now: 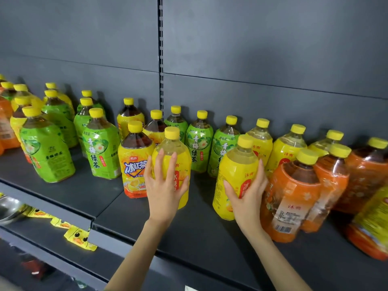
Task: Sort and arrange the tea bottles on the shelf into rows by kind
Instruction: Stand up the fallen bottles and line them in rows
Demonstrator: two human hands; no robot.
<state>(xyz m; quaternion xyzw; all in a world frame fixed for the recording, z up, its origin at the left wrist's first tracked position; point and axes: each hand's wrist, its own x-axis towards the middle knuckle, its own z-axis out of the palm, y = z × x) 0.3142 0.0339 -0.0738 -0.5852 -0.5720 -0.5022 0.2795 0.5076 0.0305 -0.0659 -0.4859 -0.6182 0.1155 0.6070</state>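
Bottles of tea stand upright all along the shelf (189, 232), and I read them as only partly sorted: green ones (100, 152) cluster to the left and middle, orange ones (294, 198) crowd the right, and pale yellow ones (287, 150) run along the rear wall behind those. My left hand (165, 185) wraps the front of one pale yellow bottle (180, 162), fingers spread up its shoulder and thumb curled round its right side. That bottle stands at the front centre, touching a dark iced-tea bottle (132, 162) on its left, a different kind, which is why I judge it is meant to leave that spot. My right hand (247, 192) grips a second pale yellow bottle (235, 164), thumb across the label and fingers round the far side, against the nearest orange one. It leans a little to the left; whether its base rests on the shelf I cannot tell. Both held bottles match the pale row behind, and bare shelf lies between and in front of them, so I take the two-handed hold as a way to bring a matching pair into line with that row. The risk I see is my right fingers nudging the orange neighbour as the bottle comes away. A lower shelf (37, 233) carries yellow duck packets (80, 236) and a steel bowl (6, 206)
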